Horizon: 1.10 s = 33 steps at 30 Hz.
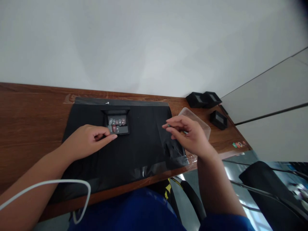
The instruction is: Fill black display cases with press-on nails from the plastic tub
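A small open black case (128, 129) lies on the black mat, with several press-on nails (116, 122) in two rows on its pale insert. Most of the nails are greyish and glittery, and one in the lower row is reddish. My left hand (90, 141) grips the case at its front left corner, thumb along the near edge. Off to the right, my right hand (186, 131) is in the air with thumb and forefinger pinched on a small greyish press-on nail (168, 125). Its other fingers are curled, partly over a clear plastic tray (205, 126).
A black plastic-covered mat (141, 147) covers the middle of the wooden table (31, 118). Several black boxes (218, 120) stand at the back right. Colourful stickers (238, 145) are near the right edge. A white cable (60, 181) loops over my left forearm; a pale wall (120, 48) rises behind.
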{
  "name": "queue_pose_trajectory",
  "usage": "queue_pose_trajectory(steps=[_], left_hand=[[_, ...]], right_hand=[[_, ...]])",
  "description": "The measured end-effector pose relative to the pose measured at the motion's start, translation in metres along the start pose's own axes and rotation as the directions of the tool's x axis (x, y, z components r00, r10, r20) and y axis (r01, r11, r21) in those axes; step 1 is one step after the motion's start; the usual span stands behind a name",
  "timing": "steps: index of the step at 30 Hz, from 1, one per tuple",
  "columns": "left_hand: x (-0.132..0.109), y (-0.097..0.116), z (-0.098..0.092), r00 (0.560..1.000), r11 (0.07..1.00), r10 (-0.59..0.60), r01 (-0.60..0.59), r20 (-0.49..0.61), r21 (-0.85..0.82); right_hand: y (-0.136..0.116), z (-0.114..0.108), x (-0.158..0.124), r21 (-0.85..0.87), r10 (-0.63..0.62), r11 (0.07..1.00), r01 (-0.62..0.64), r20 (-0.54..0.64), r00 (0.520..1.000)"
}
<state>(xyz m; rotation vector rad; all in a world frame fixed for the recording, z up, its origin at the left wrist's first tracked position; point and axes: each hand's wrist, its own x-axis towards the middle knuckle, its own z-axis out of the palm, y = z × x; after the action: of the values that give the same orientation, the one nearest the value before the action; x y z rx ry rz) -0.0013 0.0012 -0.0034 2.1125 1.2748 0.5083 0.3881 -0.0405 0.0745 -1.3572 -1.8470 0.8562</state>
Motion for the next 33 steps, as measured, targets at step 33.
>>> queue_pose_trajectory(steps=[33], left_hand=[[-0.014, 0.030, 0.026, 0.934, 0.941, 0.313, -0.281, 0.171, -0.187]], right_hand=[[0.018, 0.100, 0.061, -0.073, -0.322, 0.942, 0.327, 0.076, 0.944]])
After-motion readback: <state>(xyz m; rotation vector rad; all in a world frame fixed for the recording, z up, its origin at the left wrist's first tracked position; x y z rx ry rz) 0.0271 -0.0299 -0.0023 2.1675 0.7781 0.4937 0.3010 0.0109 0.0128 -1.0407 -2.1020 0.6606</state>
